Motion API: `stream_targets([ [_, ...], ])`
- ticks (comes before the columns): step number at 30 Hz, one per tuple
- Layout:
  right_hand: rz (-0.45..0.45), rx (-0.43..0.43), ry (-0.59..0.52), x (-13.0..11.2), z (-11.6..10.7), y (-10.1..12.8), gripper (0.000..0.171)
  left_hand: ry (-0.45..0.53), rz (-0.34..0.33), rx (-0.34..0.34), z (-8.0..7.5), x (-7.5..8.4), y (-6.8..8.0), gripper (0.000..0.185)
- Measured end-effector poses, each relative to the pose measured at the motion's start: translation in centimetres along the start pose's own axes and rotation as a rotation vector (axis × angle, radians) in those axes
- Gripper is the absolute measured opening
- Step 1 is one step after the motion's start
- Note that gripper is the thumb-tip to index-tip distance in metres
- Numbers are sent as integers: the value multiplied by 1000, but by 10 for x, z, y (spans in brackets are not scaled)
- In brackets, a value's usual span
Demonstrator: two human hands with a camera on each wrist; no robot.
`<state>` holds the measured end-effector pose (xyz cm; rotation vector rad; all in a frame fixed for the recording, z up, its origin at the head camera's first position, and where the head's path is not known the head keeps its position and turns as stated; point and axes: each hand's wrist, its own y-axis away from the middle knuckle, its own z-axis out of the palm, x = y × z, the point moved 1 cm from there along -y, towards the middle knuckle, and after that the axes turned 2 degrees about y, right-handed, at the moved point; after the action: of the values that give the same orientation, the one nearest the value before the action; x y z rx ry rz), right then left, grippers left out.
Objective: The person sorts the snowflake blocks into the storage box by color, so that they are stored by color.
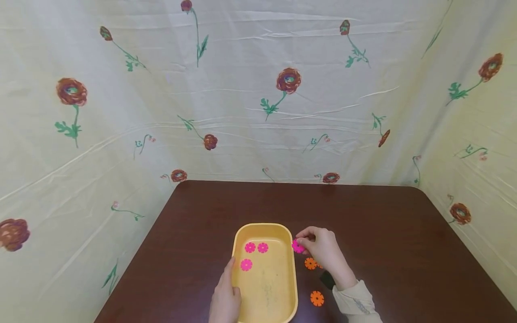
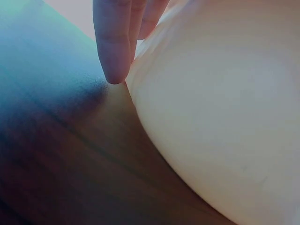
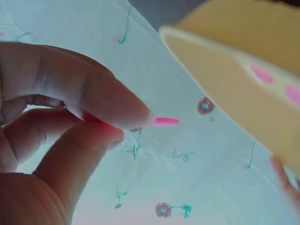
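Note:
A yellow tray sits on the dark brown table near its front edge, with three pink flower discs lying in its far half. My right hand pinches another pink flower disc just beside the tray's right rim; in the right wrist view the pink flower disc shows edge-on between thumb and finger. My left hand holds the tray's left wall, thumb on the rim; its fingers lie against the tray's outer wall. Two orange flower discs lie right of the tray.
The brown table is enclosed by a pale floral cloth at the back and both sides. A small dark object lies by my right wrist, near the nearer orange disc.

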<state>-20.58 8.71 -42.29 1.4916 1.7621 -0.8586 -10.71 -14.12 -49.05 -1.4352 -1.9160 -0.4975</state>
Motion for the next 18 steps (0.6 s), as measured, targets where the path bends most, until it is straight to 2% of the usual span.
stream_targets([
  [10, 6, -61, -191, -17, 24, -16, 11, 1, -5, 7, 0, 0, 1, 66],
  [18, 13, -116, -240, -31, 50, -27, 12, -4, 15, 27, -1, 0, 1, 65],
])
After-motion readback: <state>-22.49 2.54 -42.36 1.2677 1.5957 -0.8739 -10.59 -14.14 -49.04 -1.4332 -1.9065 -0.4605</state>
